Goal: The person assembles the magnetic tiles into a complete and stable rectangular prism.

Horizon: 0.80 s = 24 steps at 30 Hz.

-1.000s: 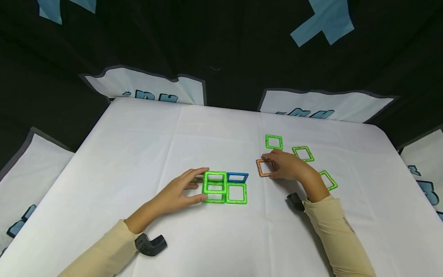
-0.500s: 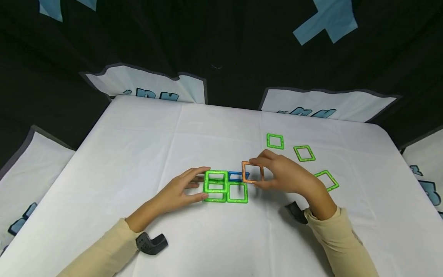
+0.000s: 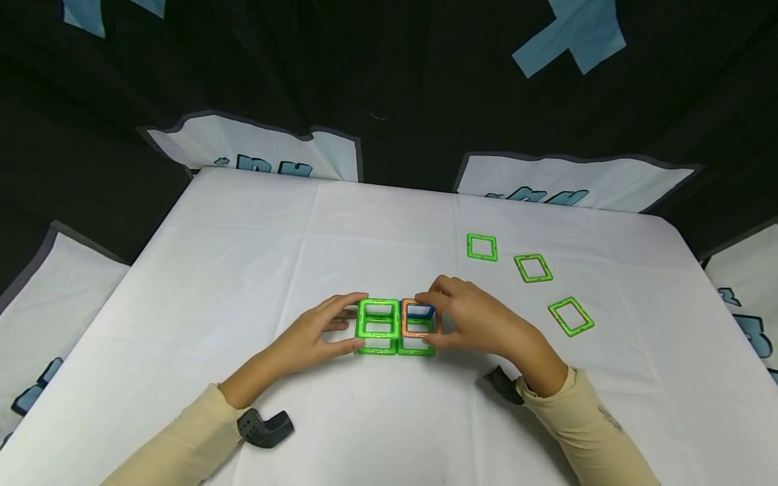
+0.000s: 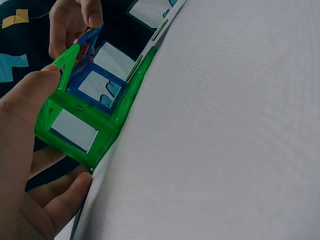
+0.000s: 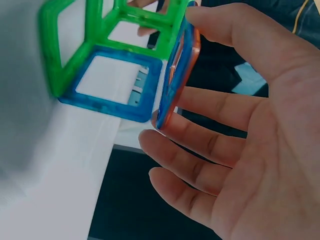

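On the white table stands a block built from see-through square magnetic tiles, its left half a green cube (image 3: 379,302). My left hand (image 3: 319,335) grips that cube at its left side, thumb in front and index finger behind. My right hand (image 3: 480,320) pinches an orange square magnetic tile (image 3: 404,320) over the block's right half, right beside the cube's top. In the right wrist view this tile, its near face blue, tilts steeply, its lower edge close to an upright blue tile (image 5: 107,109) at the back. A green tile lies flat below, partly hidden.
Three loose green tiles lie at the back right: one farthest back (image 3: 470,246), a second tile (image 3: 533,256) to its right and a third tile (image 3: 556,318) nearer. A black curtain (image 3: 401,81) hangs behind the table (image 3: 377,418).
My right hand has lifted the orange tile off the table and carried it left, onto the right half of the block. The left hand has stayed in place.
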{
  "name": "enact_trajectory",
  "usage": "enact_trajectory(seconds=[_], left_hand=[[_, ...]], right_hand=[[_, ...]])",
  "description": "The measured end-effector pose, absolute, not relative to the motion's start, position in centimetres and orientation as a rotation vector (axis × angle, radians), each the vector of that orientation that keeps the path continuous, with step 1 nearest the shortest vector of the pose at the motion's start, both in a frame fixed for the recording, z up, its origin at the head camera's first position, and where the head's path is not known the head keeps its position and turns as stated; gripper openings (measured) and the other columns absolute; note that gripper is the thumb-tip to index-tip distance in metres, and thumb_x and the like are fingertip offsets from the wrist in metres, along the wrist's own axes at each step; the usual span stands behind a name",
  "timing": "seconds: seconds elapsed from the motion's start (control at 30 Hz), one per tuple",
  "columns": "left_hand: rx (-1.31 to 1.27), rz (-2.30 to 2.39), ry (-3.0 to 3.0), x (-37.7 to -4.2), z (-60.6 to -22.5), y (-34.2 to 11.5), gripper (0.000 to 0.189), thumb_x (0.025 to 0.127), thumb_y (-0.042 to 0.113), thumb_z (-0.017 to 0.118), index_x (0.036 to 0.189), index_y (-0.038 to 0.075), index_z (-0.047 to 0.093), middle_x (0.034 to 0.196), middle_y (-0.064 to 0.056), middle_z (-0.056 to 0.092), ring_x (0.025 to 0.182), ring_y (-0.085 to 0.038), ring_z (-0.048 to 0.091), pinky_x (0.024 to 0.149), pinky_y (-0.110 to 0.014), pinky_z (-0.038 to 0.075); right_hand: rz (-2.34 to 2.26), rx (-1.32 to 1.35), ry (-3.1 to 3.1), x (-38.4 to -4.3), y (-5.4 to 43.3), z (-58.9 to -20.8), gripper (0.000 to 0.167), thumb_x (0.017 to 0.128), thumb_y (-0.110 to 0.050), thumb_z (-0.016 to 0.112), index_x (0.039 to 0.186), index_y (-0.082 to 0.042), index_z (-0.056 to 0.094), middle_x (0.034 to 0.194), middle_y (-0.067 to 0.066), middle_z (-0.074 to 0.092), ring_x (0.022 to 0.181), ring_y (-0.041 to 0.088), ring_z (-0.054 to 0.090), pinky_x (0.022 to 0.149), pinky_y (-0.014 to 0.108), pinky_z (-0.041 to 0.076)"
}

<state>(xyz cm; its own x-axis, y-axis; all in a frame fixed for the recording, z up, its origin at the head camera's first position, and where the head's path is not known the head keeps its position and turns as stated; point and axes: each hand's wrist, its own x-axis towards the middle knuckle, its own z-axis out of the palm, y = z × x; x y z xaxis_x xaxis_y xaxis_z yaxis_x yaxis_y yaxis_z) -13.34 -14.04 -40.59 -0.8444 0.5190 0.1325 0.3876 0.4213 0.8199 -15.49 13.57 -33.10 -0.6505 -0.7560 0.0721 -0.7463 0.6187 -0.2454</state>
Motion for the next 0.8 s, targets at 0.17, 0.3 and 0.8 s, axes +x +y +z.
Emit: enact_trajectory(seconds=[0.17, 0.3, 0.8], left_hand=[[0.82, 1.403, 2.524, -13.37, -40.6, -14.0, 0.066, 0.081, 0.028, 0.069, 0.138, 0.016, 0.037, 0.127, -0.004, 0.05, 0.108, -0.019, 0.058, 0.092, -0.025, 0.05], [0.826, 1.405, 2.525, -13.44, -40.68, -14.0, 0.066, 0.081, 0.028, 0.069, 0.138, 0.017, 0.037, 0.128, -0.004, 0.049, 0.11, -0.02, 0.057, 0.093, -0.025, 0.05], [0.808, 1.409, 2.515, -13.47, -40.77, -14.09, 0.067, 0.081, 0.029, 0.069, 0.139, 0.018, 0.036, 0.128, -0.003, 0.049, 0.111, -0.02, 0.056, 0.094, -0.026, 0.05]], right_hand=[[-0.383, -1.313, 2.792, -15.4, 13.48, -33.35, 0.048, 0.076, -0.036, 0.071, 0.113, -0.008, 0.062, 0.095, 0.001, 0.055, 0.081, 0.011, 0.049, 0.071, 0.026, 0.047], [-0.371, -1.304, 2.8, -15.35, 13.43, -33.3, 0.048, 0.075, -0.037, 0.071, 0.113, -0.008, 0.062, 0.095, 0.002, 0.056, 0.081, 0.011, 0.048, 0.071, 0.027, 0.047], [-0.391, -1.231, 2.726, -15.87, 13.73, -33.14, 0.057, 0.075, -0.041, 0.072, 0.12, -0.008, 0.058, 0.106, 0.002, 0.057, 0.089, 0.013, 0.055, 0.078, 0.029, 0.051]])
